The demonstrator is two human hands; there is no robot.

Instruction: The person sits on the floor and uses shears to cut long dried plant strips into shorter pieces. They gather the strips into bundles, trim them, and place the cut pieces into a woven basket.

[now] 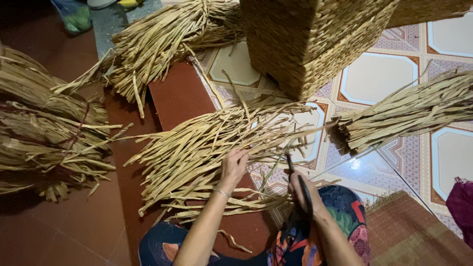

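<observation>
My arms are bare. I wear a thin bracelet (221, 193) on my left wrist and bright flowery trousers (345, 212).

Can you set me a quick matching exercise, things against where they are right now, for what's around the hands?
Things:
1. scissors
2. woven basket
3. tied bundle
4. loose strips

Places:
A. far left, on the dark red floor
B. under the left hand, spread across the floor
C. in the right hand, blades pointing up
D. top centre, standing on the patterned tiles

Pairs: 1-C, 2-D, 3-A, 4-B
</observation>
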